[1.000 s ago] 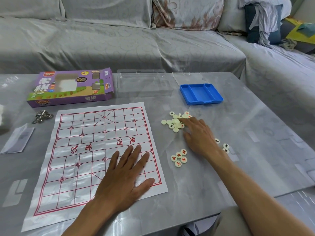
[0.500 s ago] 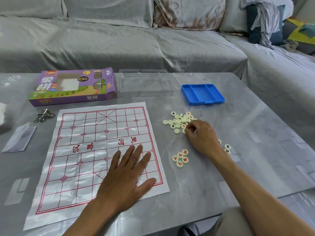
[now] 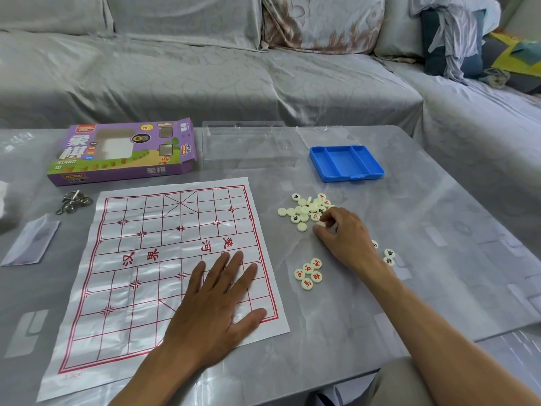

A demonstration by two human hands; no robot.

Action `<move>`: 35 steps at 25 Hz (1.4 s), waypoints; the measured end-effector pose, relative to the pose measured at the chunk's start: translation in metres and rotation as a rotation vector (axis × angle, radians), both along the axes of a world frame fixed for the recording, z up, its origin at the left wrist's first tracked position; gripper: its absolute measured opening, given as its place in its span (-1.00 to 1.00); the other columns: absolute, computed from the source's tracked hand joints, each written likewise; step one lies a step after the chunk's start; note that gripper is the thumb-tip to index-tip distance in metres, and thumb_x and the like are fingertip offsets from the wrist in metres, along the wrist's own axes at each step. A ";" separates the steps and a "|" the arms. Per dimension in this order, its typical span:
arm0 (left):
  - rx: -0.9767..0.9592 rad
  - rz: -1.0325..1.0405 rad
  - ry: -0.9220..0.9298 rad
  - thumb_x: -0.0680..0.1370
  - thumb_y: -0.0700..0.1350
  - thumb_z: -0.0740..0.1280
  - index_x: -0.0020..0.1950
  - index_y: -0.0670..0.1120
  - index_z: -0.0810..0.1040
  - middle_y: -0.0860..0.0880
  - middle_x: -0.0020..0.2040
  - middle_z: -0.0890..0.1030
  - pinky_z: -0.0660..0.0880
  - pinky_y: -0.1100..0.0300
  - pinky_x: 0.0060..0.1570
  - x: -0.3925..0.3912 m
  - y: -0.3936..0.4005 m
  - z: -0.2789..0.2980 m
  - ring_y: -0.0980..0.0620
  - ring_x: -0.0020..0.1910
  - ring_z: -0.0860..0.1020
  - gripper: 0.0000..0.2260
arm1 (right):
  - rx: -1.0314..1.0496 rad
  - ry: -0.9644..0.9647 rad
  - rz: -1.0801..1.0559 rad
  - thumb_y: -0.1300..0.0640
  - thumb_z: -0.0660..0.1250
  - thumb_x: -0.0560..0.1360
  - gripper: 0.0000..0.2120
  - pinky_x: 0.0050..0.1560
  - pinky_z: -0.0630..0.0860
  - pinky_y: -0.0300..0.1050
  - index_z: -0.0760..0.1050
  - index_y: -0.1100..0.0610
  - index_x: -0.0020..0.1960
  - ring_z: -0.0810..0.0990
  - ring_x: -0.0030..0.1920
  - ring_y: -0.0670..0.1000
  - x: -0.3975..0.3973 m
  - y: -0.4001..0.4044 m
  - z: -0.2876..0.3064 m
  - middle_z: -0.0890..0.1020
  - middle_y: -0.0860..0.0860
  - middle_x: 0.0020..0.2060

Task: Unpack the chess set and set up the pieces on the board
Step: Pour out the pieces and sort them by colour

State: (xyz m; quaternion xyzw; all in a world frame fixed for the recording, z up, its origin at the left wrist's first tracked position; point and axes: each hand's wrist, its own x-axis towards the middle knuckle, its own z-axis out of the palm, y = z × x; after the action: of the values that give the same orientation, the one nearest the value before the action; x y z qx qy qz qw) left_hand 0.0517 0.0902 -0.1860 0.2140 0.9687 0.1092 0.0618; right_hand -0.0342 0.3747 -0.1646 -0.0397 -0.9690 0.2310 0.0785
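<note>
L hand (image 3: 216, 306) lies flat w/ fingers straight & spread on the near-right part of the paper board (image 3: 164, 268), pressing it to the table (image 3: 380, 303). R hand (image 3: 345, 235) has fingers curled, tips pinching a cream piece at the near edge of the loose pile (image 3: 307, 209) right of the board; five red-marked pieces (image 3: 308, 273) sit grouped nearer, blue tray (image 3: 347, 162) behind

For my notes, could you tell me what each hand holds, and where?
Right hand pinches a round cream chess piece by its rim; left hand holds nothing.
</note>
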 end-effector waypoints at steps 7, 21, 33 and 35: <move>-0.011 -0.008 0.004 0.46 0.49 -0.29 0.52 0.31 -0.27 0.18 0.52 -0.38 -0.31 -0.09 0.48 0.000 -0.001 0.001 0.13 0.48 -0.43 -0.34 | 0.057 0.025 0.042 0.07 0.37 0.51 -0.94 -0.10 0.33 -0.20 0.54 0.05 -0.08 0.45 -0.05 -0.04 0.002 0.001 0.005 0.55 -0.10 -0.11; 0.036 0.003 0.029 0.47 0.49 -0.26 0.56 0.27 -0.13 0.15 0.55 -0.26 -0.30 -0.07 0.48 -0.001 -0.001 -0.002 0.08 0.53 -0.29 -0.31 | 0.071 0.036 -0.015 0.16 0.27 0.58 -0.84 -0.04 0.34 -0.17 0.63 0.09 0.04 0.46 -0.01 -0.01 0.002 0.008 0.007 0.64 -0.01 -0.03; -0.001 0.005 -0.007 0.37 0.52 -0.40 0.52 0.32 -0.26 0.18 0.51 -0.38 -0.33 -0.06 0.47 0.001 0.001 0.004 0.12 0.48 -0.41 -0.27 | 0.110 0.008 0.056 0.17 0.19 0.58 -0.73 0.07 0.42 -0.11 0.52 0.07 0.24 0.49 0.05 0.03 0.002 -0.010 0.012 0.57 -0.02 0.10; -0.009 0.006 -0.013 0.36 0.52 -0.41 0.51 0.32 -0.27 0.18 0.51 -0.39 -0.33 -0.08 0.48 0.000 0.002 0.005 0.12 0.48 -0.42 -0.26 | 0.141 -0.019 0.076 0.19 0.18 0.57 -0.73 0.08 0.45 -0.05 0.54 0.10 0.21 0.48 0.04 0.06 0.000 -0.007 0.005 0.56 0.02 0.10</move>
State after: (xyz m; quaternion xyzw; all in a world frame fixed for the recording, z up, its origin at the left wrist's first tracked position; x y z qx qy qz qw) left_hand 0.0513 0.0922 -0.1813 0.2103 0.9694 0.1066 0.0690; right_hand -0.0344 0.3676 -0.1592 0.0004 -0.9843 0.1646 0.0631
